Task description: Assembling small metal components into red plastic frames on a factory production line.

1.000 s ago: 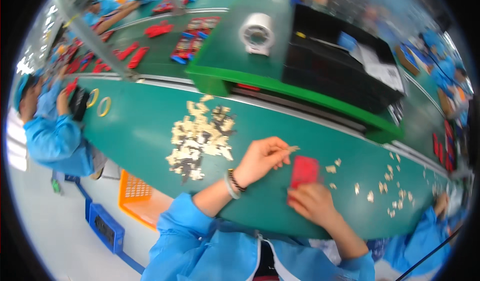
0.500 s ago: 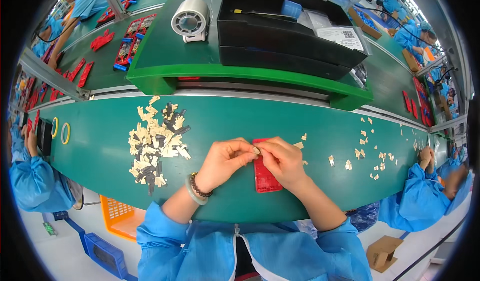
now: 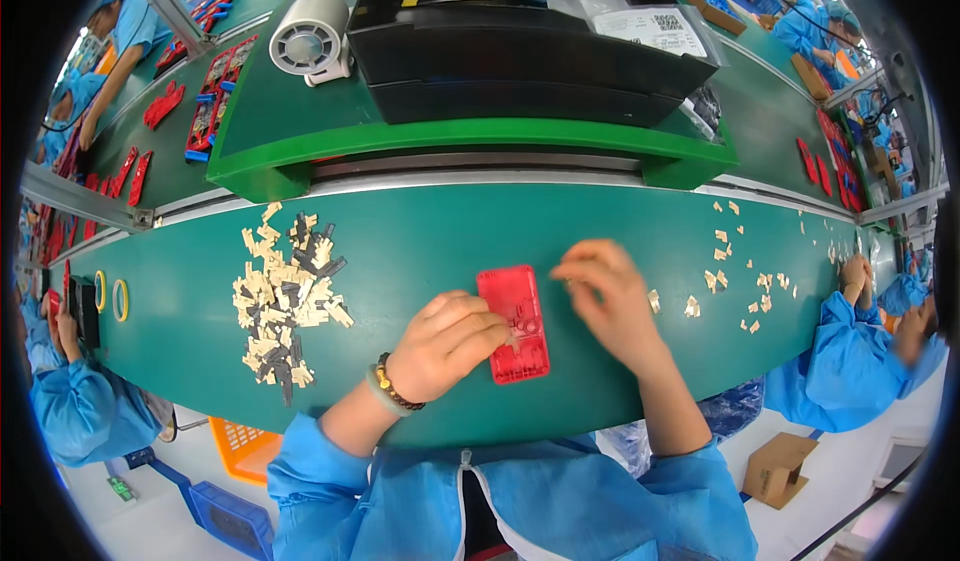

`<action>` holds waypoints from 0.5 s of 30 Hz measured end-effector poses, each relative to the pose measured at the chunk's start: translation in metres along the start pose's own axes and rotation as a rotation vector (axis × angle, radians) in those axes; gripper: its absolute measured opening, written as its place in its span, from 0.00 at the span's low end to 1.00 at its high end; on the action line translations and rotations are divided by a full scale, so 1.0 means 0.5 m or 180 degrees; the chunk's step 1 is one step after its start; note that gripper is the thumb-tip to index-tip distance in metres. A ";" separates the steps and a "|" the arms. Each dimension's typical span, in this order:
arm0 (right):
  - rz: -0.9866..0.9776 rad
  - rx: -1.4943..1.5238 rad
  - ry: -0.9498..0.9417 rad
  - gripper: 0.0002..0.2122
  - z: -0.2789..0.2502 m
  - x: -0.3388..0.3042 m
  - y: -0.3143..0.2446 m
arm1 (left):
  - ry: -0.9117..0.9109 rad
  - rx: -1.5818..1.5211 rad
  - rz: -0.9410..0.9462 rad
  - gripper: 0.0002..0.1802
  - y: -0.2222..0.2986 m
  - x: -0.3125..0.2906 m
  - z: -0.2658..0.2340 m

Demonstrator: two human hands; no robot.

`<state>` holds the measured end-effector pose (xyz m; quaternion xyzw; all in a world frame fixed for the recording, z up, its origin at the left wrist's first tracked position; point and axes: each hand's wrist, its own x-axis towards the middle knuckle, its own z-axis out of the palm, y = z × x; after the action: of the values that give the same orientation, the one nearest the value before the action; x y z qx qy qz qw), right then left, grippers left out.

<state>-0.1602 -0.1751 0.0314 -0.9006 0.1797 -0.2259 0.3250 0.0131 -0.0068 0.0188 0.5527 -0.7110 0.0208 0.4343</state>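
A red rectangular plastic shell point(image 3: 525, 296) lies open side up on the green table in front of me, with molded ribs and a round feature inside. My left hand point(image 3: 450, 346), with a bead bracelet and a pale bangle at its wrist, reaches over the shell's left side. Its fingers are closed in a pinch on what looks like a small pale piece point(image 3: 514, 342), held low against the shell. Apart from the shell, to its right, my right hand point(image 3: 610, 301) hovers above the table. Motion smears its fingers, and whether they hold anything is unclear.
A pile of cream and black small pieces point(image 3: 285, 306) covers the left of the table. Loose cream pieces point(image 3: 722, 251) lie scattered at right. Beyond stands a green shelf point(image 3: 470, 141) bearing a black bin point(image 3: 520, 71) and a white fan point(image 3: 310, 39). Co-workers sit at both sides.
My hands, together over the shell's top earlier, have parted. The left went down onto the shell and the right moved off to the right. The whole view shifted slightly.
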 end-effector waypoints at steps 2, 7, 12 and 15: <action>-0.0272 0.0756 -0.0414 0.09 0.021 0.012 -0.054 | 0.0202 0.0478 0.0426 0.10 0.000 0.001 0.000; -0.0460 0.0934 -0.1079 0.11 0.040 0.028 -0.060 | 0.0300 0.0871 0.0613 0.10 0.004 -0.005 0.001; -0.0691 0.0690 -0.0835 0.11 0.036 0.015 -0.070 | 0.0401 0.1004 0.0763 0.11 0.011 -0.003 0.003; -0.0451 -0.0232 -0.0286 0.10 0.022 -0.022 -0.024 | 0.0059 0.0838 0.0201 0.12 0.016 0.004 0.004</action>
<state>-0.1616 -0.1556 0.0288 -0.9315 0.1089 -0.2011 0.2830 0.0056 -0.0063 0.0226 0.5821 -0.7151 0.1327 0.3636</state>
